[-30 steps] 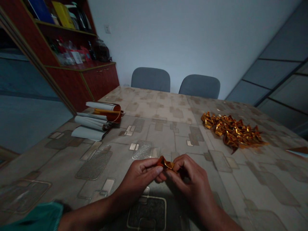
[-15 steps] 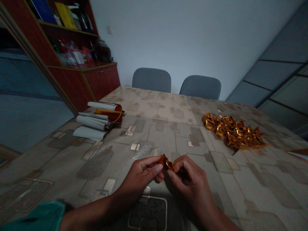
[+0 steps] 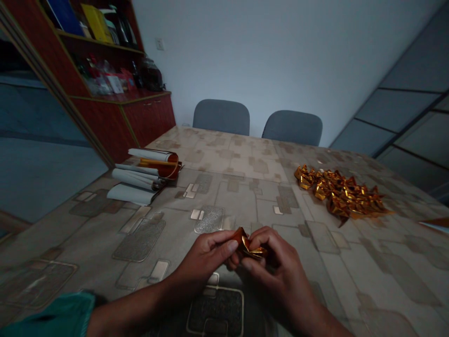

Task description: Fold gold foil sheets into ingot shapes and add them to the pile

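A small piece of folded gold foil paper (image 3: 248, 247) is held between my two hands, just above the near side of the table. My left hand (image 3: 213, 250) pinches its left end between thumb and fingers. On the other side, my right hand (image 3: 277, 260) grips the right part, with the index finger pressed on top and the thumb underneath. Part of the foil is hidden behind the fingers. Several folded gold foil pieces (image 3: 338, 189) lie in a cluster on the right of the table.
Rolled sheets (image 3: 140, 180) with pale backs and gold faces lie at the left. A sheet's corner (image 3: 437, 225) shows at the right edge. The table (image 3: 231, 159) has a patterned cover. Two grey chairs (image 3: 220, 116) stand behind it, and a red-brown cabinet (image 3: 147, 117) at the left.
My right index finger has moved onto the foil's top, and more of the foil's folded right part now shows. My left hand has kept its pinch, nearly in place.
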Motion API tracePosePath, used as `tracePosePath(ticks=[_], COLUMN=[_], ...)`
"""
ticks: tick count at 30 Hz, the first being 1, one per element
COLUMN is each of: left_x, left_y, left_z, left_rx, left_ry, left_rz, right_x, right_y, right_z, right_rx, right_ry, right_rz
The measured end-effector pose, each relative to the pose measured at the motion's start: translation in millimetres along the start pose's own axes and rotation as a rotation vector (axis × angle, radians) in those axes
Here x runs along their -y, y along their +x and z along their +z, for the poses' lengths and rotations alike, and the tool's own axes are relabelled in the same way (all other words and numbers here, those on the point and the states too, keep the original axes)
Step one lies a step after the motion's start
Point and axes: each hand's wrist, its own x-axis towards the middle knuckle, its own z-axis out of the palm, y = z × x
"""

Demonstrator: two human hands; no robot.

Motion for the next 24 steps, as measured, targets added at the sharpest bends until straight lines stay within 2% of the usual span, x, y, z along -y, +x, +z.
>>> tracePosePath(ticks=[2,7,11,14,17,24], left_x=[0,-5,-2,4,9,6], left_y=[0,-2,-1,1,1,1], left_z=[-1.2,-1.5,-0.4,0.4,0.7,0.0], left_rx=[0.023,0.085,0.043,0.002,0.015,0.011], left_ry=[-0.018,0.057,0.027,-0.104,-0.219,-0.225], left_rz=[-0.005,0.039,0.02,-0.009,0.02,0.052], right_x=[1,-1,1,3,3,-2], right_y=[-1,-1,0,1,1,-2], right_z=[-1,0,-1,-1,-1,-2], right_rx=[0.008,-0.03,-0.022,-0.02,-0.009,-0.03], right_ry=[0.018,-0.056,-0.081,-0.096,-0.096,-0.127], right_rz=[0.017,-0.063,-0.117,-0.137,-0.143,-0.165])
